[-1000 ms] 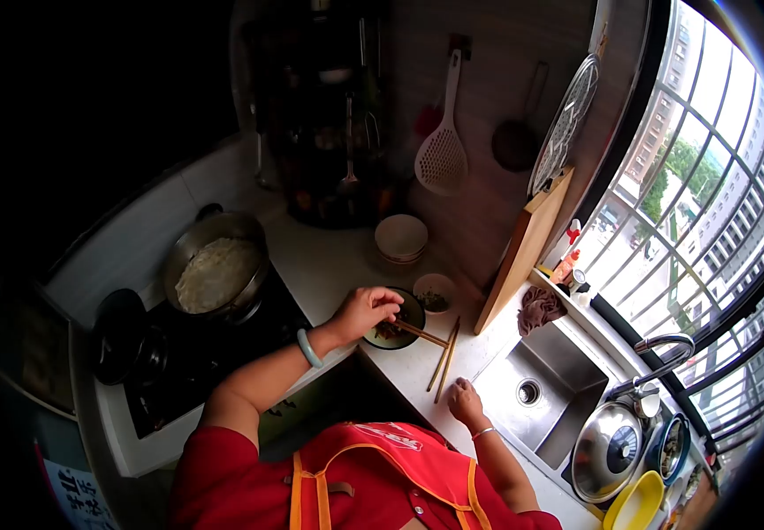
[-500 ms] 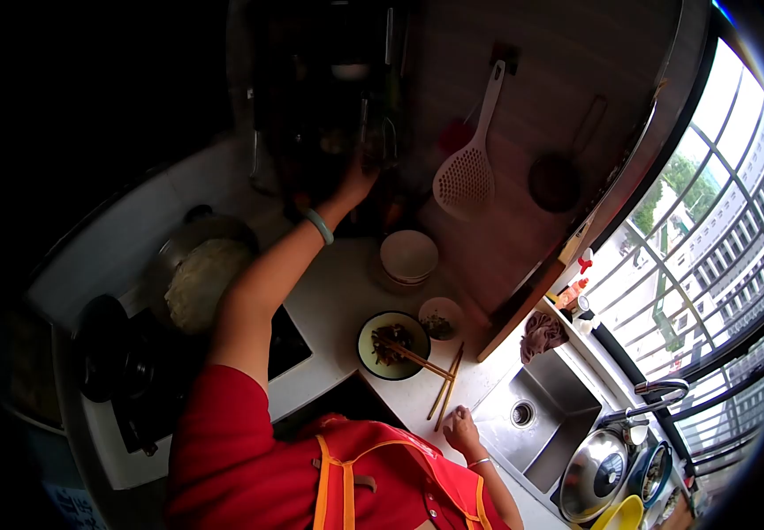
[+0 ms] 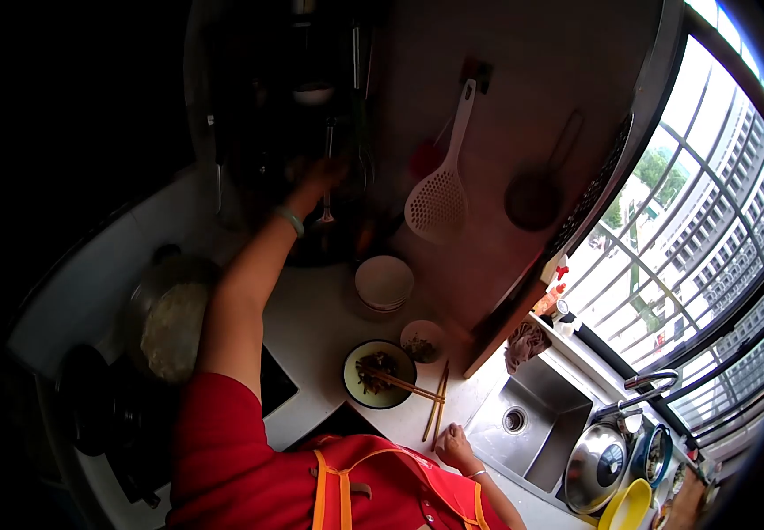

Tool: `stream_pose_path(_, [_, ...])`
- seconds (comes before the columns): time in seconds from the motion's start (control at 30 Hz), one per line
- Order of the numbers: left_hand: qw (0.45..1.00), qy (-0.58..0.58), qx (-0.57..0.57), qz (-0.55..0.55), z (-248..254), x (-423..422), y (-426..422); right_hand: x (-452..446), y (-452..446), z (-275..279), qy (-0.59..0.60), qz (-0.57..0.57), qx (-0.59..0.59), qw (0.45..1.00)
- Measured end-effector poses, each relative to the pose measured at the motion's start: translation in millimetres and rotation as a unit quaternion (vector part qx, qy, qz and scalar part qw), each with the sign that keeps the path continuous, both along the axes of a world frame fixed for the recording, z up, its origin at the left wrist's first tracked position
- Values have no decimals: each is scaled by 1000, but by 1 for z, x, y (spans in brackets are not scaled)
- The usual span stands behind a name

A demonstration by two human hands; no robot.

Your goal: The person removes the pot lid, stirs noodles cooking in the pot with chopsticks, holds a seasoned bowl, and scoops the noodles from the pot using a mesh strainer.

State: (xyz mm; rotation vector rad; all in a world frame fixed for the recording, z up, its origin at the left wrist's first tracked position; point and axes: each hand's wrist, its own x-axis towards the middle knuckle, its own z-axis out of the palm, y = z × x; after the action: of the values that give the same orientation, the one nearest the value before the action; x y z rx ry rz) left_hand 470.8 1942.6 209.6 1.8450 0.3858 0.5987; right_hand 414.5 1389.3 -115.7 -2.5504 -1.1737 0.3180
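Observation:
My left hand [image 3: 318, 179], below a green bangle, reaches into the dark rack area at the back. A long metal utensil [image 3: 327, 208] with a spoon-like end is right at its fingers; shadow hides whether they grip it. My right hand [image 3: 458, 449] rests on the counter edge by the sink, fingers curled in, holding nothing visible. Just beyond it a pair of chopsticks [image 3: 436, 411] lies on the counter. More chopsticks [image 3: 406, 385] lean in a bowl of dark food [image 3: 353, 386]. Behind stand a small bowl with chopped bits [image 3: 436, 334] and stacked white bowls [image 3: 383, 281].
To the left, a pan [image 3: 140, 305] with pale food sits on the stove. A white slotted ladle [image 3: 437, 203] and a strainer [image 3: 534, 196] hang on the wall. At right are the sink [image 3: 548, 426], a pan lid [image 3: 583, 477] and a yellow bowl [image 3: 634, 505].
The view has shifted, so the counter sits lower and further left. My left hand is still at the rack, where the utensil's spoon-like end now shows. My right hand stays by the sink.

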Motion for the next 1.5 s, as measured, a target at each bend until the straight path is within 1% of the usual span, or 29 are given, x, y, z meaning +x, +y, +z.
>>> stream_pose_path(0.07, [978,-173,-105,-58,-13,3,-3,2,-1,-2,14,8,-7,1000])
stream_pose_path(0.1, [978,-174,-103,-57,-13,3,-6,3,-1,-3,13,10,-5,1000])
stream_pose_path(0.17, [962,-206,-156,-90,6,-5,-29,5,-1,-3,14,22,-13,1000])
stream_pose_path(0.3, [966,-165,-171,-104,31,-21,-57,8,-4,-2,43,34,-20,998])
stream_pose_path(0.33, [970,-137,-174,-103,36,-23,-60,11,-5,-10,8,34,-45,998])
stream_pose_path(0.37, [973,-107,-178,-102,40,-26,-65,12,-10,-15,18,40,-39,998])
stream_pose_path(0.4, [973,-102,-182,-102,43,-30,-71,13,-10,-8,28,47,-33,998])
stream_pose_path(0.47, [972,-111,-180,-105,51,-44,-86,18,-19,-13,66,46,19,997])
stream_pose_path(0.5, [967,-121,-200,-100,58,-52,-94,21,-24,-10,103,48,5,993])
stream_pose_path(0.53, [967,-120,-202,-96,64,-60,-100,22,-31,-12,83,39,-5,996])
stream_pose_path(0.6, [964,-142,-196,-107,76,-75,-105,17,-40,8,163,-9,39,986])
stream_pose_path(0.63, [965,-144,-195,-97,80,-80,-106,12,-41,33,169,-1,26,985])
stream_pose_path(0.67, [966,-143,-196,-87,82,-82,-107,12,-45,41,172,13,33,984])
stream_pose_path(0.7, [964,-141,-208,-82,85,-82,-108,9,-49,48,181,20,11,983])
stream_pose_path(0.77, [962,-149,-212,-87,97,-82,-113,10,-48,53,176,41,-13,983])
stream_pose_path(0.83, [960,-161,-211,-91,110,-80,-122,8,-49,42,153,80,-8,985])
stream_pose_path(0.93, [960,-168,-200,-103,122,-80,-147,-8,-38,67,156,99,22,983])
stream_pose_path(1.0, [970,-142,-155,-123,116,-85,-166,-17,-32,86,199,101,97,970])
stream_pose_path(1.07, [981,-131,-86,-117,97,-103,-197,-26,-28,129,263,78,136,952])
stream_pose_path(1.13, [987,-122,24,-105,59,-125,-224,-39,-28,188,240,81,228,940])
stream_pose_path(1.17, [988,-93,90,-80,35,-136,-233,-40,-32,205,174,113,289,935])
stream_pose_path(1.2, [984,-61,155,-57,13,-150,-243,-43,-34,235,115,141,327,927])
stream_pose_path(1.23, [967,-25,252,-16,-1,-168,-261,-45,-38,262,83,157,366,914])
stream_pose_path(1.27, [938,13,346,23,-14,-187,-278,-47,-41,287,28,179,389,903])
stream_pose_path(1.3, [914,25,403,29,-37,-202,-287,-47,-45,306,-66,196,382,901])
stream_pose_path(1.33, [887,36,458,37,-58,-215,-294,-45,-47,318,-125,210,373,895])
stream_pose_path(1.4, [877,62,477,19,-82,-248,-312,-41,-41,334,-234,250,281,897])
stream_pose_path(1.47, [867,81,491,10,-103,-277,-326,-38,-20,330,-261,227,183,920])
stream_pose_path(1.5, [864,84,497,8,-112,-293,-330,-36,-12,322,-252,219,125,934])
